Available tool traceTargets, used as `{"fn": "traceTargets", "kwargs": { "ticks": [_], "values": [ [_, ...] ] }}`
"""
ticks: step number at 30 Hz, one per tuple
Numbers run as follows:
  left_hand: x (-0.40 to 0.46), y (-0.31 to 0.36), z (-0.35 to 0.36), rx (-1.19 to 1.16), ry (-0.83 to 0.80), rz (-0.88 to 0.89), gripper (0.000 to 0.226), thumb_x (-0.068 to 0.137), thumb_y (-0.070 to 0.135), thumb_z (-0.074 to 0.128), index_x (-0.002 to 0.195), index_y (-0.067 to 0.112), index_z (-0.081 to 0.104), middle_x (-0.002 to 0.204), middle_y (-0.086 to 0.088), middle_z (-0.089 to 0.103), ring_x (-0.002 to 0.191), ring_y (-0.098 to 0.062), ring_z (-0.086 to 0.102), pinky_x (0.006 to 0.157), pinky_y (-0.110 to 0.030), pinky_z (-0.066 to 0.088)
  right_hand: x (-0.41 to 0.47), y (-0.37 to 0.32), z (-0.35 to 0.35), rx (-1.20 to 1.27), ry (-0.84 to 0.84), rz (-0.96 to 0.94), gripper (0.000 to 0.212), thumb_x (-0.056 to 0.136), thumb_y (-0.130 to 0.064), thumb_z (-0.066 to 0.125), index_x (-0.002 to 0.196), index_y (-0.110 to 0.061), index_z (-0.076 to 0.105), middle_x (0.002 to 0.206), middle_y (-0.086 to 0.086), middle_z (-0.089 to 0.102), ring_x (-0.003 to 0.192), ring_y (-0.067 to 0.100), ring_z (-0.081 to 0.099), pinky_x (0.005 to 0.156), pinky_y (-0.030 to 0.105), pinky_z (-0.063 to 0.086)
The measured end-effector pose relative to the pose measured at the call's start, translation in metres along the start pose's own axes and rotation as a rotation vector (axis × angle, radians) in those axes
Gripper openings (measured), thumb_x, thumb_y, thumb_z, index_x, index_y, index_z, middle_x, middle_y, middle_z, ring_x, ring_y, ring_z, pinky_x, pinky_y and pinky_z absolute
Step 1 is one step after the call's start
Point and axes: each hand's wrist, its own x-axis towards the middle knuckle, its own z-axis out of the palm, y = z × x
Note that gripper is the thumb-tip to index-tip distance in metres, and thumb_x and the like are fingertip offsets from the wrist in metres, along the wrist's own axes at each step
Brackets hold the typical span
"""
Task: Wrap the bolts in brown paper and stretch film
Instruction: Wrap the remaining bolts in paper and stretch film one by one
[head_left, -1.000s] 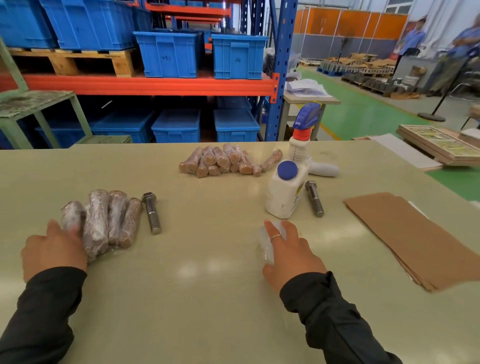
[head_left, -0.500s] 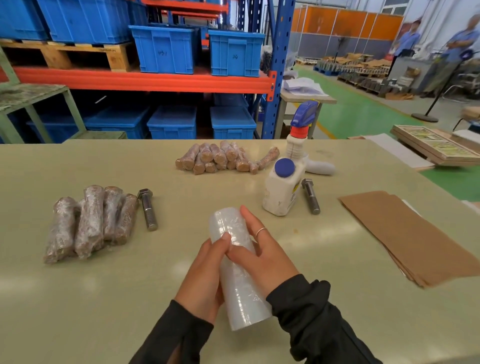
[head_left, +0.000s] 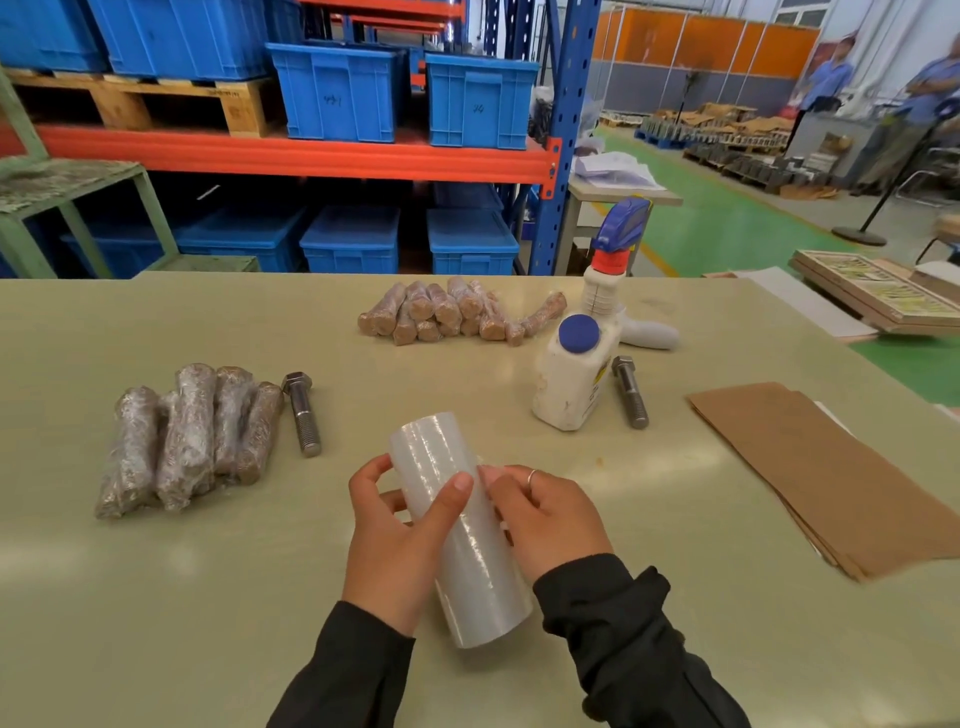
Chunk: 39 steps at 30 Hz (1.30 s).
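Observation:
I hold a roll of clear stretch film (head_left: 457, 525) above the table's near middle. My left hand (head_left: 400, 540) grips it from the left, thumb across the top. My right hand (head_left: 545, 514) holds it from the right, fingertips at the film's surface. A film-wrapped bundle of several bolts (head_left: 189, 436) lies at the left, with a bare steel bolt (head_left: 303, 413) beside it. A second bare bolt (head_left: 630, 391) lies right of the white bottle. A pile of paper-wrapped bolts (head_left: 452, 314) sits at the table's far middle. Brown paper sheets (head_left: 826, 473) are stacked at the right.
A white bottle with a blue cap (head_left: 571, 374) and a spray bottle (head_left: 613, 270) stand right of centre on the beige table (head_left: 156, 597). Blue crates fill the orange rack (head_left: 291, 156) behind. Two people (head_left: 831, 78) stand far right.
My left hand left the wrapped bundle and joined my right hand. Both lifted the film roll from the table to the near middle; my grip has since shifted slightly on the roll.

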Motion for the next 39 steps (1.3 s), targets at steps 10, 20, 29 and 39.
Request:
{"fn": "traceTargets", "kwargs": {
  "ticks": [10, 20, 29, 39],
  "values": [
    [-0.005, -0.002, 0.0, -0.104, -0.037, -0.145, 0.07, 0.056, 0.052, 0.064, 0.116, 0.022, 0.045, 0.104, -0.006, 0.063, 0.091, -0.024, 0.064, 0.075, -0.041, 0.053, 0.013, 0.011, -0.008, -0.083, 0.193, 0.084, 0.033, 0.096, -0.021, 0.04, 0.068, -0.031, 0.055, 0.058, -0.008, 0.053, 0.048, 0.01, 0.049, 0.06, 0.025, 0.046],
    [-0.003, -0.006, -0.019, -0.738, -0.263, -0.63, 0.085, 0.058, 0.048, 0.063, 0.128, 0.001, 0.052, 0.117, -0.014, 0.059, 0.092, -0.031, 0.059, 0.079, -0.041, 0.046, 0.018, 0.015, -0.024, -0.199, 0.237, 0.081, 0.038, 0.097, -0.02, 0.038, 0.064, -0.031, 0.053, 0.062, -0.012, 0.045, 0.073, 0.02, 0.048, 0.079, 0.034, 0.047],
    [-0.003, -0.006, -0.016, -0.488, -0.26, -0.444, 0.066, 0.058, 0.039, 0.071, 0.114, 0.007, 0.06, 0.091, -0.017, 0.066, 0.079, -0.032, 0.063, 0.07, -0.044, 0.054, 0.022, 0.021, -0.036, -0.362, 0.31, 0.092, 0.03, 0.096, -0.019, 0.035, 0.079, -0.018, 0.06, 0.077, -0.006, 0.055, 0.077, 0.017, 0.048, 0.069, 0.023, 0.032],
    [0.01, -0.017, 0.02, 0.201, -0.054, -0.141, 0.042, 0.082, 0.045, 0.061, 0.112, 0.027, 0.038, 0.089, -0.003, 0.058, 0.077, -0.016, 0.062, 0.062, -0.027, 0.046, 0.018, 0.033, -0.044, -0.873, 0.26, 0.287, 0.038, 0.101, -0.03, 0.025, 0.112, -0.011, 0.056, 0.109, 0.007, 0.064, 0.103, 0.026, 0.06, 0.081, 0.025, 0.042]
  ]
}}
